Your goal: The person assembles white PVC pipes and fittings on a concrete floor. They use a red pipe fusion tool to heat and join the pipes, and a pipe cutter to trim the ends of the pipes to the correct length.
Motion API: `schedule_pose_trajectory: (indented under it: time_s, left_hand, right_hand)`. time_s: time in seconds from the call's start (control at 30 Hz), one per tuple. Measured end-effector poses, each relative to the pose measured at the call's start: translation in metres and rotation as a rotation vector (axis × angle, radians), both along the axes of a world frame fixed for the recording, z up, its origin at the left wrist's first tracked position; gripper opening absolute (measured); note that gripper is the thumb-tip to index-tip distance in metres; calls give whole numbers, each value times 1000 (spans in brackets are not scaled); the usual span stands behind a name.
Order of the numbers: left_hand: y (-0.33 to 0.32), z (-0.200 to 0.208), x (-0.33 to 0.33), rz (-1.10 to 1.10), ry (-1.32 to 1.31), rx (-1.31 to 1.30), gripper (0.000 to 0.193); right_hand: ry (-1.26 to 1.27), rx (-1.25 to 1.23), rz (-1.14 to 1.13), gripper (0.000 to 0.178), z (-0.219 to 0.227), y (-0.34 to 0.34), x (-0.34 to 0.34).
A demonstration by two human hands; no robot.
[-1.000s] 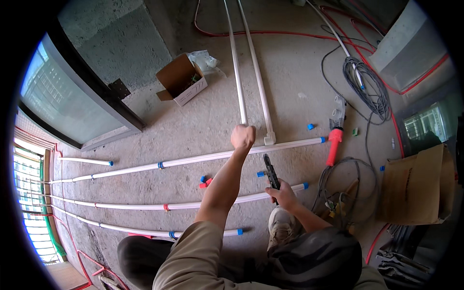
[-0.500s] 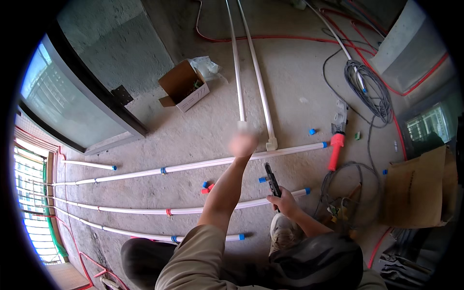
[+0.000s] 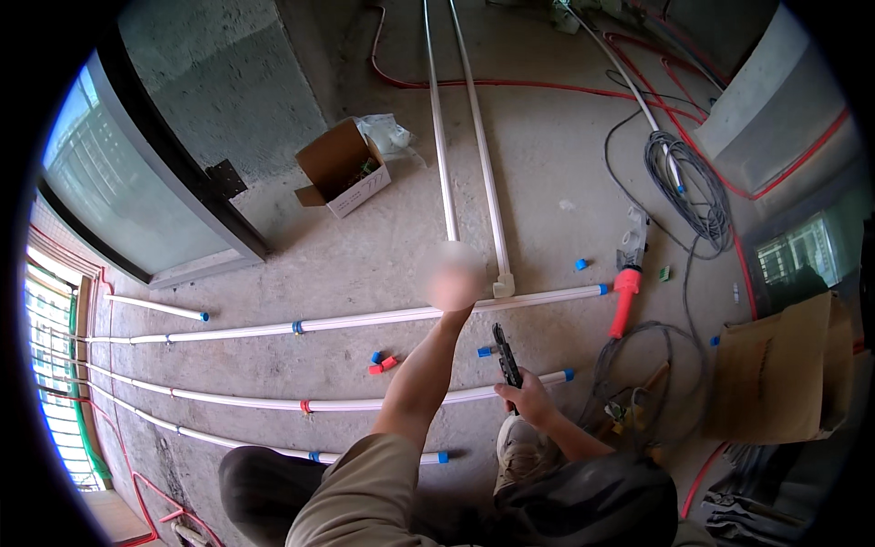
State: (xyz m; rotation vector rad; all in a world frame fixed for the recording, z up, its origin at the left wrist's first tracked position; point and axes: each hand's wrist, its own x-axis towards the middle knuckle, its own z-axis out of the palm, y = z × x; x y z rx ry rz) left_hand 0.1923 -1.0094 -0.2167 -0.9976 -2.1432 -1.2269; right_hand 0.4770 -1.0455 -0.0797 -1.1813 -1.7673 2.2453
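Observation:
My left hand [image 3: 451, 281] reaches out to the near end of a long white pipe [image 3: 442, 164]. A blur covers its fingers, so whether it grips the pipe end is hidden. Beside it, a parallel white pipe [image 3: 482, 164] ends in a white elbow fitting [image 3: 503, 285]. A crosswise white pipe [image 3: 383, 315] with a blue end cap passes just below this hand. Low and to the right, my right hand [image 3: 530, 401] is closed around a long, narrow black hand tool [image 3: 508, 357], which points away from me over another capped white pipe [image 3: 355, 404].
Blue and red fittings [image 3: 383, 365] lie between the pipes. At right are a red-handled pipe welding tool [image 3: 626, 283], a coiled grey cable [image 3: 697, 196] and a cardboard box [image 3: 775, 374]. An open carton [image 3: 342, 173] stands upper left, near a framed glass door [image 3: 137, 182].
The whole view has shifted slightly, with most floor things sitting a little lower and further left. My left hand stays by the pipe end; my right hand keeps hold of the black tool.

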Motion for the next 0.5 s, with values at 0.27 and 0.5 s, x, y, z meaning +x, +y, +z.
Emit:
schedule_pose_trajectory:
  time_s: [0.27,0.5]
  left_hand:
    - [2,-20,2,218,122,-308,10]
    - [-15,-25,-5,112,-46,-320,7]
  right_hand:
    - [-33,-37,-10,30,-4,-2,4]
    - [-35,-60,4,32,1,-14,-5]
